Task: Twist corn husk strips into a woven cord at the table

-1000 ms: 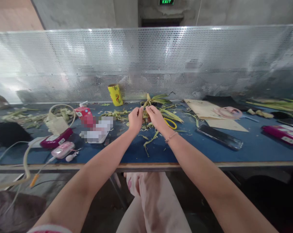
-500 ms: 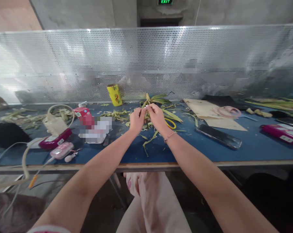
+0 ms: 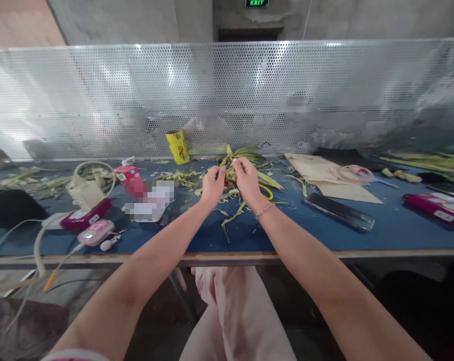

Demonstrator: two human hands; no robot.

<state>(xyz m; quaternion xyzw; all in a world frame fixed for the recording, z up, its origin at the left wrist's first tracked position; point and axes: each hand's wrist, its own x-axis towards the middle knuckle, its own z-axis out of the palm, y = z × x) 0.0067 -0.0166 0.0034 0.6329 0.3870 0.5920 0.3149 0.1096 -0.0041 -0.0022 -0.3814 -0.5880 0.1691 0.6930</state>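
My left hand [image 3: 212, 184] is closed in a pinch over the plant scraps in the middle of the table. What it holds, if anything, is too small to make out. My right hand [image 3: 247, 181], with a thin bracelet at the wrist, is also pinched, a little apart from the left. A small pale bit shows at its fingertips, too small to name. Between and behind the hands lies a heap of green and yellowish leaf and stalk scraps [image 3: 230, 175]. Long green leaves [image 3: 270, 180] stick out to the right, beside a yellow loop [image 3: 265, 191] partly hidden by my right hand.
A yellow cylinder [image 3: 177, 147] stands behind the scraps. To the left are a red box [image 3: 131, 178], a purple device [image 3: 86, 215] and a pink case [image 3: 96, 232] with cables. At right lie a phone [image 3: 339, 211], brown paper [image 3: 313, 168] and another purple device [image 3: 437, 208]. A perforated metal screen [image 3: 227, 90] rises behind.
My hands were touching at the fingertips and have now parted. The right hand moved slightly right and up, with the pale bit at its fingers; the left hardly moved.
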